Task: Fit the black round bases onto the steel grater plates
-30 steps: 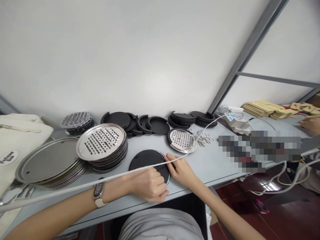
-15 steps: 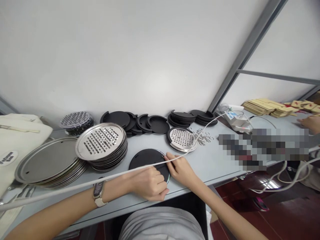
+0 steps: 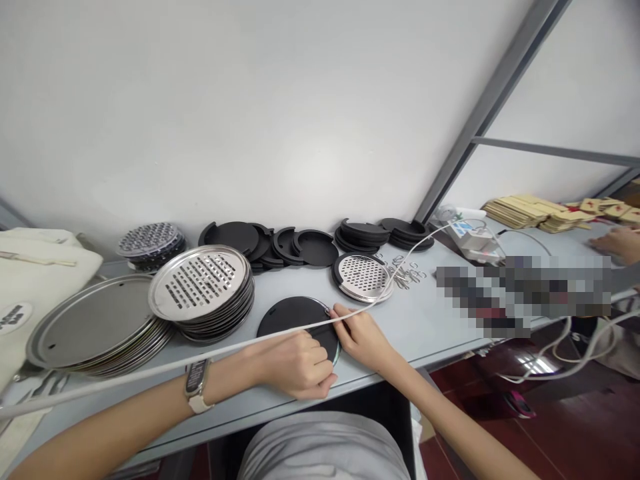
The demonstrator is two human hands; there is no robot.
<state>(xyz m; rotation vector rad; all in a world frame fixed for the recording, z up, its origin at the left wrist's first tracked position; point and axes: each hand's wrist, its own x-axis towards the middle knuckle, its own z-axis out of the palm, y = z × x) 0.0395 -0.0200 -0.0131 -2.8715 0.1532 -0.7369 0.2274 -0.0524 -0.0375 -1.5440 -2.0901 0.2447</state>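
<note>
A plain white wall (image 3: 280, 120) with a soft bright patch of light rises behind the pale blue-grey table (image 3: 280, 287). A grey metal frame (image 3: 463, 147) slants up at the right, above a dark red tiled floor (image 3: 565, 427).

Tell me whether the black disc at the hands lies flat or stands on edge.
Flat: the disc shows its broad face upward, the left hand covering its near part, the right hand at its rim.

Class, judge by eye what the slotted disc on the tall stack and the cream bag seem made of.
Slotted disc: apparently polished metal, probably stainless steel; its silvery rim shines.

Cream bag: likely matte fabric, judging by soft folds; coated cloth is possible.
</note>
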